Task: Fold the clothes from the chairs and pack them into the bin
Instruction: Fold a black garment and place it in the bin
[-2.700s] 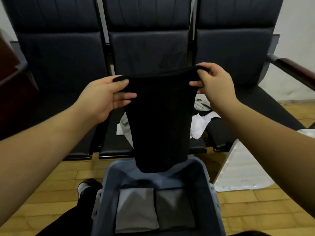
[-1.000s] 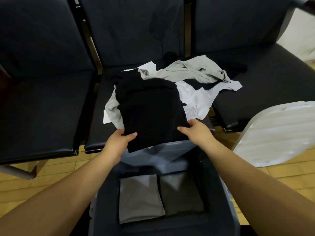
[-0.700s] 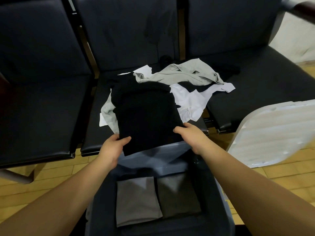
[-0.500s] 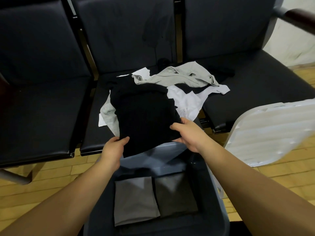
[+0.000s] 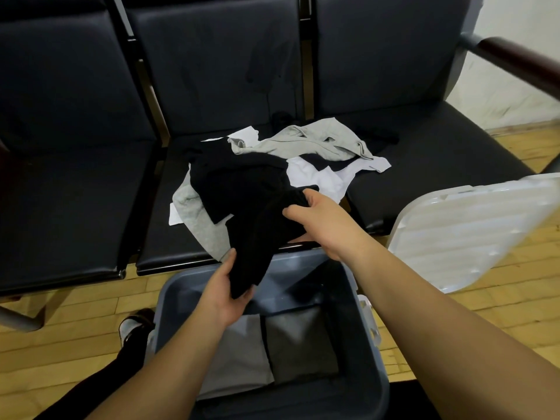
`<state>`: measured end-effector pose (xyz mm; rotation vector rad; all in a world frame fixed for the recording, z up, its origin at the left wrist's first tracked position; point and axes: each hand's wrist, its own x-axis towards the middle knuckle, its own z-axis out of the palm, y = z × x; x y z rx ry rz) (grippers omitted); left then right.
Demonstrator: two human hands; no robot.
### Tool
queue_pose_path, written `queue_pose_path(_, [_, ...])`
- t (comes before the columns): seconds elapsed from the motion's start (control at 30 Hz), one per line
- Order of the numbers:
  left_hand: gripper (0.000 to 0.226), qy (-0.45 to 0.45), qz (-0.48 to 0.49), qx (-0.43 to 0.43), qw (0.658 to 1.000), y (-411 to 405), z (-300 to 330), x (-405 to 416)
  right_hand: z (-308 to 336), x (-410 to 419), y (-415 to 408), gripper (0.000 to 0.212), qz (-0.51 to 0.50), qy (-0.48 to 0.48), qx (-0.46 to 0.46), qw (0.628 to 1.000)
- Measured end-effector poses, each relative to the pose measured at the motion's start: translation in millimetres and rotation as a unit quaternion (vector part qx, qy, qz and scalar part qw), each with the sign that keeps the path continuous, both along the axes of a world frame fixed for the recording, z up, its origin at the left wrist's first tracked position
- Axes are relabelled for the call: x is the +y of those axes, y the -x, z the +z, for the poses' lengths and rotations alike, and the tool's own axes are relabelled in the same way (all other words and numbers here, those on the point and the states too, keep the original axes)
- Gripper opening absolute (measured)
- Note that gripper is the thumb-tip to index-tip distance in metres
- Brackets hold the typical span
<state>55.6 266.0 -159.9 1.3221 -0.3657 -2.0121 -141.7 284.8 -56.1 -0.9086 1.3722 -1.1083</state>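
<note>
I'm gripping the folded black garment [image 5: 257, 234] with both hands, left hand [image 5: 225, 291] low, right hand [image 5: 318, 219] high; I'd level it, then lower flat into the grey plastic bin [image 5: 368, 344].

Both forearms are bare up to the bottom edge of the frame, with no sleeves, watch or bracelet on either wrist. The left hand [image 5: 225, 291] and right hand [image 5: 325, 224] wear no gloves or rings. At the lower left of the frame, a leg in dark trousers [image 5: 121, 377] ends in a black shoe with a white toe [image 5: 131, 325].
</note>
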Motion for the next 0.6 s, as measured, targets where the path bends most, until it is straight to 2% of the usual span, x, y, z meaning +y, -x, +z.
queue_pose_path(0.07, [0.047,-0.02,0.004,0.038,0.999,1,-3,6,4,3,2,0.021,0.003,0.0,0.009,1.0])
queue_pose_path(0.23, [0.021,-0.033,-0.028,0.052,0.998,-5,-10,25,10,12,14,0.018,-0.003,-0.035,-0.005,0.999])
queue_pose_path(0.47, [0.023,-0.022,-0.025,-0.015,0.999,-26,-13,54,-9,36,28,0.003,0.007,-0.158,0.108,0.981])
queue_pose_path(0.53, [0.026,-0.033,-0.03,-0.056,0.997,-34,-20,60,-24,43,28,0.006,0.025,-0.195,0.128,0.972])
queue_pose_path(0.6, [0.018,-0.064,-0.027,-0.11,0.992,-39,-27,68,-44,53,27,0.012,0.05,-0.238,0.149,0.959])
